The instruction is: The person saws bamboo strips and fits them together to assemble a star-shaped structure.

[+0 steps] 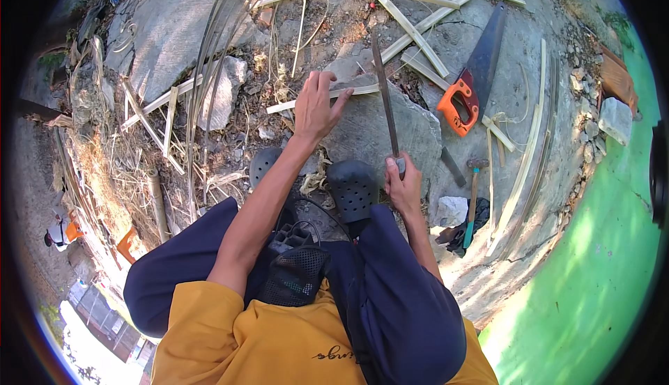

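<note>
In my right hand [404, 184] is a long, narrow machete [387, 99], its dark blade pointing up and away from me. My fingers wrap round its handle and hide most of it. My left hand [319, 108] lies over a pale split bamboo strip [284, 106], thumb and forefinger spread apart. The strip passes beneath that hand and reaches right to the blade, above a flat grey stone [411, 124]. Whether the left palm touches the strip I cannot tell.
A handsaw [470, 82] with an orange handle lies to the right. Nearer me are a hammer [475, 193] and a grey flat bar [453, 167]. More bamboo strips [411, 26] lie ahead, and others [167, 117] at left beside a rock [224, 92]. Green ground [578, 273] borders the right.
</note>
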Demonstrator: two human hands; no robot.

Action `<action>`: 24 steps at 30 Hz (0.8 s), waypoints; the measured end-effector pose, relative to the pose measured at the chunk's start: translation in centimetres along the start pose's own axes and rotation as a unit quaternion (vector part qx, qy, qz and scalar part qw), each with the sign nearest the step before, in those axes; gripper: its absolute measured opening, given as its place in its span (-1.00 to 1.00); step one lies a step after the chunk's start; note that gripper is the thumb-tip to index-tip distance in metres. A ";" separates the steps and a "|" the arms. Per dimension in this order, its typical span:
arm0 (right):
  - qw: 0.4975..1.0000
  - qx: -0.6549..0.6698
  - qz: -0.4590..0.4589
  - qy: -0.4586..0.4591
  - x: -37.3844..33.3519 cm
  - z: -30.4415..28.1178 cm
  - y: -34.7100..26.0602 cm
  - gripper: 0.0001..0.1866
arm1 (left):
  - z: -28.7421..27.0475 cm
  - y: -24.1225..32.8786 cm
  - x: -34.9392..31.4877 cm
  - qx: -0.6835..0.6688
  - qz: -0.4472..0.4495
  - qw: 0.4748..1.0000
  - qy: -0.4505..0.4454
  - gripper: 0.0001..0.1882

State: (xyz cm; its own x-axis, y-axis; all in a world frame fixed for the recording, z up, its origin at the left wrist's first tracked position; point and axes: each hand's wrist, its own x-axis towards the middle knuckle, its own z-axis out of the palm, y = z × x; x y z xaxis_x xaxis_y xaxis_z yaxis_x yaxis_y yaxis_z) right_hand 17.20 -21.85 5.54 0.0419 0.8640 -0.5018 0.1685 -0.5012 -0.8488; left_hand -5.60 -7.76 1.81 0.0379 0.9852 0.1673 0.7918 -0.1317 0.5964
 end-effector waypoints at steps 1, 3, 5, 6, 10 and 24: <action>1.000 -0.001 0.001 0.001 0.0 0.0 0.3 -0.63 | 0.1 0.0 0.0 -0.001 0.000 1.000 -0.001 -0.55; 1.000 -0.013 -0.009 0.013 0.1 0.2 0.9 -0.64 | 0.2 -0.1 0.1 0.063 0.000 0.997 -0.051 -0.45; 1.000 -0.003 -0.010 0.024 -0.1 0.8 0.7 -0.64 | 0.0 -0.4 0.5 0.058 0.003 0.997 -0.054 -0.44; 0.999 0.007 -0.013 0.036 -0.1 0.9 0.7 -0.64 | -0.2 -0.5 0.6 0.053 0.007 0.997 -0.055 -0.42; 0.999 0.011 -0.021 0.049 0.5 0.6 1.3 -0.63 | -0.6 -0.4 1.0 0.028 -0.054 0.995 -0.079 -0.39; 0.999 0.035 -0.007 0.029 0.5 0.6 1.3 -0.60 | -1.2 -0.7 2.0 0.052 -0.102 0.978 -0.176 -0.25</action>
State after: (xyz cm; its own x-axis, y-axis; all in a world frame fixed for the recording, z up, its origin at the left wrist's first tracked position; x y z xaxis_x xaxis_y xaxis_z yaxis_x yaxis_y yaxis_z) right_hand 16.84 -22.11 4.08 0.0964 0.8718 -0.4803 0.1014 -0.4887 -0.8666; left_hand -6.82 -5.84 2.70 0.0649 0.9689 -0.2387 0.8618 0.0661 0.5030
